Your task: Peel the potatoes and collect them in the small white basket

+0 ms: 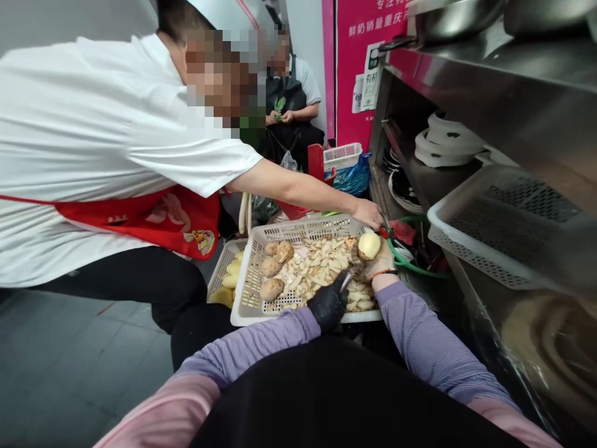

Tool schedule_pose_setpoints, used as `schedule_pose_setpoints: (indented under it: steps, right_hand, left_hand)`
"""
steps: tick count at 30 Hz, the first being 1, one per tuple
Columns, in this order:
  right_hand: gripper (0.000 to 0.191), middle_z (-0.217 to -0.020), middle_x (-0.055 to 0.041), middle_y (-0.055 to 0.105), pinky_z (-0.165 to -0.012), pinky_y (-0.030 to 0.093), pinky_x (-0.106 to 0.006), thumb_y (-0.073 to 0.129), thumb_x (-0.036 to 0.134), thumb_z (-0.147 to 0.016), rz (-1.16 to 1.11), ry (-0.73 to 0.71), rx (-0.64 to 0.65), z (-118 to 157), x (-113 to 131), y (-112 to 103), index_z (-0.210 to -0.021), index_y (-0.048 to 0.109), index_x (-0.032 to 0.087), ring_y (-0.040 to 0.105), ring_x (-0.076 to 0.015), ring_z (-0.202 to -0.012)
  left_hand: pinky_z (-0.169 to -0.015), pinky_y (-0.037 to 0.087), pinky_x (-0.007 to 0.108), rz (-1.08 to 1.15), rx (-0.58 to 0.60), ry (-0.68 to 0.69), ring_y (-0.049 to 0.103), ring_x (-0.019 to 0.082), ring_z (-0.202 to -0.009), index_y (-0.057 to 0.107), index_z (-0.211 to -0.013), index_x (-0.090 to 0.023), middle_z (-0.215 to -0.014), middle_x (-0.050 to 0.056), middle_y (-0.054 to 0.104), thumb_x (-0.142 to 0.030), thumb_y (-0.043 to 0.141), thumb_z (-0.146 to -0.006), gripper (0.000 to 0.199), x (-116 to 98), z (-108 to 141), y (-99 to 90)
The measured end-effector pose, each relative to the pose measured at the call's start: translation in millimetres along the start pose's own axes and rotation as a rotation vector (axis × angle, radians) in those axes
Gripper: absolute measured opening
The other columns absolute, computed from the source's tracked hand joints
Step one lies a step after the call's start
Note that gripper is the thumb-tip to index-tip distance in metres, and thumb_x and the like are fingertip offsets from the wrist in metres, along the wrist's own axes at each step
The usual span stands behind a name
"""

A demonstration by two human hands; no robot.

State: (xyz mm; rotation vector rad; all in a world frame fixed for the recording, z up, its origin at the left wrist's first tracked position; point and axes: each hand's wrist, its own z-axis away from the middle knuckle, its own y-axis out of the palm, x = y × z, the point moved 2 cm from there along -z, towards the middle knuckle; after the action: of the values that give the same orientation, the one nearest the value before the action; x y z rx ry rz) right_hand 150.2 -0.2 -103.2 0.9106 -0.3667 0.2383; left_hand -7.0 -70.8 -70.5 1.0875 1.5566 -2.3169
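Observation:
A white perforated basket (242, 280) in front of me holds pale peelings (321, 264) and, on its left side, several unpeeled brown potatoes (271, 289). My left hand (330, 305), in a black glove, is closed on the handle of a metal tool (346, 281), most likely a peeler, over the basket's near edge. At the basket's right end my right hand (375, 262), in a light, dirty glove with an orange band at the wrist, is closed on a peeled yellow potato (369, 246). Its fingers are partly hidden behind the potato.
A person in white (93, 124) leans in from the left, a hand (368, 213) reaching to a green-rimmed basket (415, 269). Peeled potatoes lie in a second basket (219, 264). Metal shelving (494, 74) stands right. Another person (291, 93) sits behind with green leaves.

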Motion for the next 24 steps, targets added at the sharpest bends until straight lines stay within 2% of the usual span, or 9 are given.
schedule_pose_setpoints:
  steps: [3,5,10,14,19,22,24]
  right_hand:
    - [0.032,-0.055,0.0019,0.060,-0.048,0.047,-0.026,0.037,0.045,-0.085,-0.051,0.074,0.031,8.7,-4.1,5.1,-0.076,0.056,0.021,0.057,-0.0135,-0.050]
    - [0.032,-0.060,0.0017,0.063,-0.051,0.049,-0.027,0.041,0.048,-0.084,-0.063,0.108,0.081,14.6,-12.1,8.1,-0.082,0.058,0.021,0.059,-0.0141,-0.054]
    - [0.031,-0.059,0.0043,0.062,-0.056,0.052,-0.029,0.044,0.051,-0.084,0.042,0.147,0.044,19.7,-36.3,2.1,-0.086,0.058,0.023,0.058,-0.0135,-0.053]
    - [0.035,-0.061,0.0011,0.061,-0.057,0.052,-0.029,0.043,0.054,-0.083,0.146,0.209,0.119,16.8,-48.4,-3.7,-0.085,0.058,0.023,0.058,-0.0149,-0.057]
    - [0.044,-0.066,-0.0015,0.063,-0.057,0.053,-0.031,0.039,0.060,-0.083,0.191,0.264,0.185,18.9,-50.5,-1.6,-0.085,0.057,0.021,0.060,-0.0161,-0.058]
    - [0.033,-0.067,-0.0012,0.064,-0.057,0.053,-0.029,0.047,0.051,-0.084,0.181,0.274,0.249,21.9,-47.2,2.5,-0.083,0.056,0.019,0.060,-0.0148,-0.057]
    - [0.028,-0.066,-0.0012,0.064,-0.055,0.052,-0.028,0.051,0.046,-0.084,0.173,0.280,0.216,21.5,-44.4,2.9,-0.081,0.056,0.019,0.060,-0.0146,-0.056]
  left_hand:
    - [-0.088,0.045,0.031,0.110,-0.168,0.033,0.060,0.020,-0.096,0.035,-0.138,-0.016,-0.106,0.008,0.065,-0.025,0.039,-0.087,0.052,3.8,-1.7,-15.6]
    - [-0.093,0.042,0.032,0.148,-0.196,0.048,0.057,0.021,-0.104,0.036,-0.138,-0.016,-0.115,0.007,0.062,-0.024,0.040,-0.087,0.052,5.1,-5.9,-23.7]
    - [-0.096,0.040,0.033,0.187,-0.177,-0.005,0.057,0.021,-0.107,0.035,-0.139,-0.016,-0.121,0.009,0.058,-0.024,0.042,-0.087,0.053,18.4,-6.1,-16.8]
    - [-0.101,0.036,0.032,0.169,-0.149,-0.035,0.051,0.021,-0.116,0.040,-0.136,-0.014,-0.126,0.010,0.055,-0.023,0.042,-0.086,0.050,33.0,-5.5,-12.3]
    - [-0.097,0.040,0.034,0.027,-0.064,0.006,0.053,0.022,-0.113,0.030,-0.141,-0.018,-0.120,0.008,0.059,-0.023,0.038,-0.087,0.055,32.4,0.3,-20.6]
    - [-0.096,0.040,0.035,-0.066,-0.054,0.051,0.054,0.022,-0.111,0.026,-0.142,-0.019,-0.116,0.008,0.062,-0.023,0.038,-0.087,0.057,28.0,7.7,-25.5]
    - [-0.097,0.040,0.034,-0.037,-0.062,0.072,0.053,0.022,-0.113,0.027,-0.142,-0.018,-0.119,0.008,0.060,-0.023,0.038,-0.087,0.056,27.0,8.5,-30.1]
